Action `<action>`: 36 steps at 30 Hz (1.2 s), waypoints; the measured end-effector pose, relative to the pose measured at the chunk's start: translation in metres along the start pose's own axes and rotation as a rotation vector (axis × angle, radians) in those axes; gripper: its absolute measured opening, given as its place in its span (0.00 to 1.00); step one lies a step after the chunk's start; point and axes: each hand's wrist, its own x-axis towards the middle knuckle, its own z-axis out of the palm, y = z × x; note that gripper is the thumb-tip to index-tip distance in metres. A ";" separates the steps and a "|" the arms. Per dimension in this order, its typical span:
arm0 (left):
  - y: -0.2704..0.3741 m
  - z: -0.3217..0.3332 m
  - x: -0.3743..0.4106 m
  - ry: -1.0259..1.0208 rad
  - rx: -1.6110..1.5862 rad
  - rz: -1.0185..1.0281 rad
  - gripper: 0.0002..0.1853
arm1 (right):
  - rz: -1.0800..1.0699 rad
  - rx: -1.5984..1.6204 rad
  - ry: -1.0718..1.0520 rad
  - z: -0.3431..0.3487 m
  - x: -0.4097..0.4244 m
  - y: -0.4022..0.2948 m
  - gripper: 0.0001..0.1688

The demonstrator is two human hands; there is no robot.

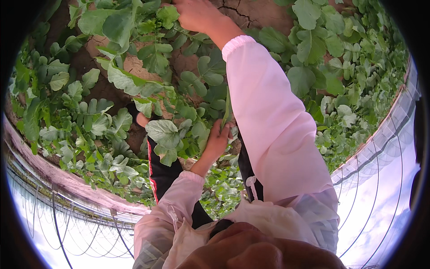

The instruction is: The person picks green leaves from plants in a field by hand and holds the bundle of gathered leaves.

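My left hand (216,141) is low in front of my body, its fingers closed around a green leaf stalk (227,109). Lobed, radish-like leaves (163,132) crowd against its wrist and knuckles. Farther forward, my right hand (195,16) reaches among the leafy plants (154,55) at the top edge of the view. Its fingertips are cut off by the picture's edge and by leaves, so I cannot tell whether it grips anything. Both forearms are in pale pink sleeves (268,101) with elastic cuffs.
Cracked brown soil (258,15) shows between the plants. Dense greens (339,67) spread to the right, with more (97,124) at the left. My dark-trousered leg (164,175) stands among them. Curved hoops (55,215) of a tunnel frame rise at both sides.
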 end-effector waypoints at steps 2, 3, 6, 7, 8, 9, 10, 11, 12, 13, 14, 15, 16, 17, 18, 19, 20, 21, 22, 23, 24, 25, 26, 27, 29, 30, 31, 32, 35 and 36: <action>-0.004 -0.001 0.003 -0.008 0.030 -0.008 0.09 | -0.075 0.018 -0.065 -0.002 0.009 0.009 0.16; -0.007 -0.003 0.004 -0.011 0.044 -0.012 0.09 | -0.114 0.028 -0.097 -0.006 0.012 0.009 0.14; -0.012 -0.005 0.007 -0.022 0.017 0.020 0.08 | -0.108 -0.112 -0.056 -0.015 0.009 -0.001 0.17; -0.014 -0.006 0.008 -0.029 0.021 0.022 0.09 | -0.093 -0.111 -0.069 -0.019 0.008 -0.004 0.15; -0.015 -0.007 0.009 -0.036 0.025 0.023 0.09 | -0.077 -0.111 -0.082 -0.024 0.006 -0.007 0.14; -0.015 -0.007 0.010 -0.041 0.030 0.024 0.09 | -0.062 -0.109 -0.094 -0.029 0.003 -0.011 0.12; -0.015 -0.008 0.010 -0.047 0.029 0.020 0.09 | -0.038 -0.121 -0.108 -0.033 0.000 -0.016 0.10; -0.015 -0.007 0.010 -0.052 0.028 0.016 0.09 | -0.014 -0.133 -0.122 -0.036 -0.004 -0.021 0.09; -0.014 -0.007 0.009 -0.059 0.028 0.012 0.09 | 0.010 -0.146 -0.135 -0.041 -0.007 -0.025 0.07; -0.013 -0.008 0.009 -0.065 0.031 0.013 0.10 | 0.007 -0.169 -0.161 -0.045 -0.010 -0.028 0.08; -0.013 -0.008 0.009 -0.071 0.035 0.014 0.10 | 0.004 -0.193 -0.187 -0.049 -0.013 -0.031 0.08; -0.013 -0.008 0.008 -0.080 0.039 0.015 0.10 | 0.002 -0.219 -0.213 -0.055 -0.017 -0.033 0.08; -0.011 -0.009 0.007 -0.080 0.037 0.016 0.10 | 0.017 -0.206 -0.206 -0.059 -0.022 -0.035 0.07; -0.008 -0.008 0.006 -0.081 0.034 0.018 0.11 | 0.032 -0.195 -0.200 -0.064 -0.030 -0.034 0.06; -0.004 -0.005 0.004 -0.092 0.030 0.018 0.11 | 0.051 -0.193 -0.199 -0.071 -0.041 -0.030 0.06; -0.001 -0.006 0.002 -0.092 0.023 0.008 0.11 | 0.088 -0.169 -0.176 -0.076 -0.054 -0.025 0.06; 0.002 -0.007 0.001 -0.089 0.011 -0.001 0.12 | 0.120 -0.143 -0.154 -0.081 -0.068 -0.019 0.06; 0.005 -0.008 -0.001 -0.088 -0.001 -0.010 0.12 | 0.166 -0.095 -0.139 -0.090 -0.085 -0.014 0.05; 0.009 -0.010 -0.004 -0.105 -0.047 -0.024 0.12 | 0.210 -0.045 -0.122 -0.101 -0.102 -0.011 0.05; 0.014 -0.014 -0.006 -0.119 -0.094 -0.032 0.13 | 0.258 0.012 -0.151 -0.113 -0.119 -0.013 0.05; 0.018 -0.019 -0.008 -0.134 -0.142 -0.038 0.13 | 0.304 0.069 -0.182 -0.127 -0.137 -0.019 0.05; 0.018 -0.022 -0.009 -0.106 -0.202 0.046 0.16 | 0.376 0.195 -0.261 -0.139 -0.155 -0.031 0.07; 0.016 -0.019 -0.009 -0.094 -0.266 0.128 0.18 | 0.454 0.304 -0.347 -0.154 -0.172 -0.043 0.08; 0.017 -0.017 -0.008 -0.080 -0.328 0.210 0.21 | 0.478 0.424 -0.403 -0.160 -0.189 -0.056 0.08; 0.038 -0.009 -0.020 -0.104 -0.431 0.279 0.25 | 0.479 0.578 -0.478 -0.157 -0.216 -0.084 0.09; 0.047 -0.008 -0.026 -0.116 -0.478 0.316 0.27 | 0.476 0.637 -0.447 -0.149 -0.225 -0.102 0.08; 0.045 -0.010 -0.026 -0.088 -0.382 0.406 0.28 | 0.603 0.795 -0.417 -0.144 -0.225 -0.125 0.08; 0.038 -0.011 -0.025 -0.062 -0.287 0.494 0.28 | 0.541 0.738 -0.275 -0.124 -0.233 -0.141 0.08; 0.029 -0.034 -0.025 -0.026 -0.366 0.458 0.26 | 0.482 0.517 -0.339 -0.119 -0.211 -0.181 0.15; 0.041 -0.042 -0.031 -0.004 -0.403 0.442 0.24 | 0.420 0.515 -0.354 -0.121 -0.203 -0.191 0.18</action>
